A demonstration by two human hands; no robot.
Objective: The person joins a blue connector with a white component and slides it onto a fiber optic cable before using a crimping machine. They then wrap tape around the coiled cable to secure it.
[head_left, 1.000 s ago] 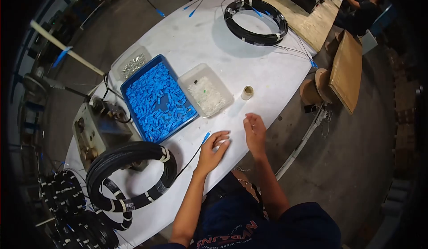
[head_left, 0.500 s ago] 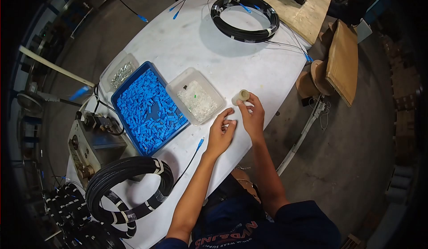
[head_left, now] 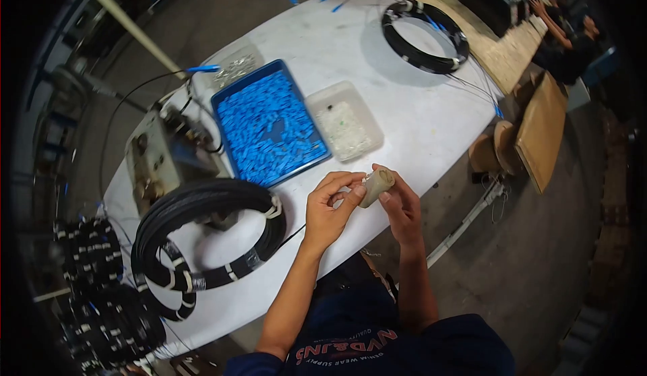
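Observation:
A roll of pale, translucent tape (head_left: 378,186) is held up over the table's near edge. My right hand (head_left: 402,207) grips it from the right, thumb and fingers around its side. My left hand (head_left: 333,207) is at the roll's left side, thumb and index finger pinched against its edge; a small whitish bit shows at the fingertips. Beyond the hands stands a clear plastic box (head_left: 345,121) of small whitish pieces. Left of that is a blue tray (head_left: 326,158) full of small blue connectors.
Black cable coils lie at the near left (head_left: 209,194) and far right (head_left: 426,38) of the white table (head_left: 303,32). A metal machine (head_left: 158,160) stands on the left. Another person (head_left: 569,46) is at the upper right, beside a wooden bench (head_left: 505,52).
The roll has come off the table area toward me in my right hand. My left hand has moved to meet it and closed at its edge. The camera view has shifted.

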